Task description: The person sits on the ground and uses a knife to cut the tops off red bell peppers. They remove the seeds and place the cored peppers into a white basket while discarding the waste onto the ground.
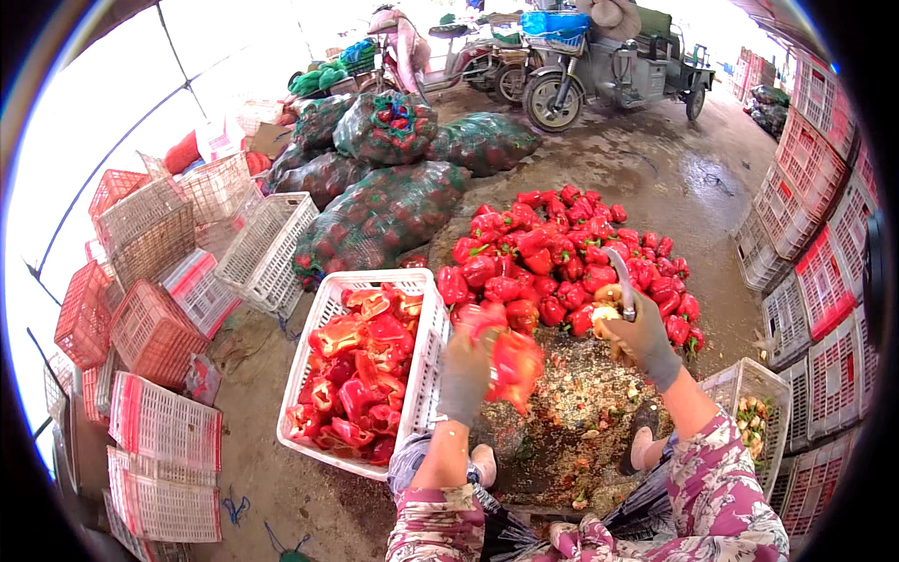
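My left hand, in a grey glove, is closed on a cut-open red bell pepper. The pepper is smeared by motion and its pale inside partly shows. In my gloved right hand is a knife with a curved blade pointing up and away. Pale pepper cores show beside the right fingers; whether the hand grips them I cannot tell. Beyond both hands lies a heap of whole red bell peppers. Left of my left hand, a white crate holds cut red pepper pieces.
Seeds and scraps cover the floor between my feet. At the right, a pale crate contains pepper cores, with stacked crates beyond. Net sacks of peppers lie behind the white crate. More crates stand left; a three-wheeler is parked behind.
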A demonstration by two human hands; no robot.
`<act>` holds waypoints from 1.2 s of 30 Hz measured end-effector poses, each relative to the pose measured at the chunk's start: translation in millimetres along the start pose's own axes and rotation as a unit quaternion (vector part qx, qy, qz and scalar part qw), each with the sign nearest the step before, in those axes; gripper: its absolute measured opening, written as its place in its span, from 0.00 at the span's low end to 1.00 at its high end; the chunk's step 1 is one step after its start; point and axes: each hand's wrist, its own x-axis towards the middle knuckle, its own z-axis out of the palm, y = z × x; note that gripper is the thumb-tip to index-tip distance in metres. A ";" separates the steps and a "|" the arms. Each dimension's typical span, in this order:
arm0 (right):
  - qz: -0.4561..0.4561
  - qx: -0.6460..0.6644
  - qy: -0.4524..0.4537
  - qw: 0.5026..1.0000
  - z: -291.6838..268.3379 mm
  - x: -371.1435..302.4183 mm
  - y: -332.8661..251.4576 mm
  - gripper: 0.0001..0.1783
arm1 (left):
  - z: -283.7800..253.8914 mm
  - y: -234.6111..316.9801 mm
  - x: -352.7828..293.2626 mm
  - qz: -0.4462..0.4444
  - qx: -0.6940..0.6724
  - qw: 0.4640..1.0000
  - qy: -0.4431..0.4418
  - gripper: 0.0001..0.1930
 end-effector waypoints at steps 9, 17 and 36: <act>0.110 0.147 0.024 0.983 5.2 -19.5 -11.0 0.18 | -26.4 -64.5 19.7 -0.055 0.176 0.976 0.112 0.42; 0.076 0.388 -0.066 0.916 -35.5 -51.5 -17.4 0.22 | 15.6 -8.8 6.4 -0.087 -0.195 0.974 -0.081 0.27; 0.145 -0.338 0.335 0.867 -287.0 -149.0 63.3 0.21 | 78.3 35.1 -8.7 -0.120 -0.215 0.946 -0.212 0.20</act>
